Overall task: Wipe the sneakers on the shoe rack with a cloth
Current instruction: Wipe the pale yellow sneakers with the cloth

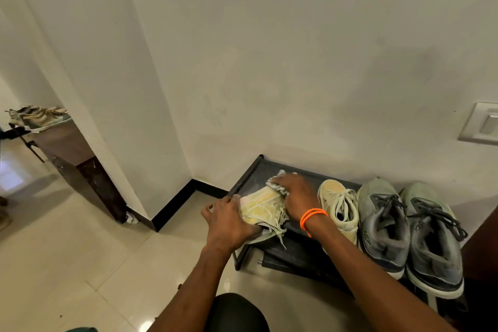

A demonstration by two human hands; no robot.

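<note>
Rack (250, 172): black, at 5 o'clock against the wall.
Sneaker (262, 207): pale yellow, tipped on its side at the rack's left end.
Left hand (229, 219): curled round the sneaker's heel.
Right hand (296, 194): presses a grey cloth (275, 183) on the toe, fingers probably bunching it.
Others: its mate (338, 205) and a grey pair (409, 232) toward 3 o'clock.

A single wide-angle view, taken from the person's head, looks forward and steeply down from close range. Both forearms enter from the near edge and reach away from the lens toward the low black metal shoe rack (293, 248), which sits right of centre against the off-white plastered wall (269, 62) filling the far upper half. Glossy cream floor tiles (80, 264) spread across the near left. Straight edges bow outward toward the borders, and a doorway opens at the far left.
</note>
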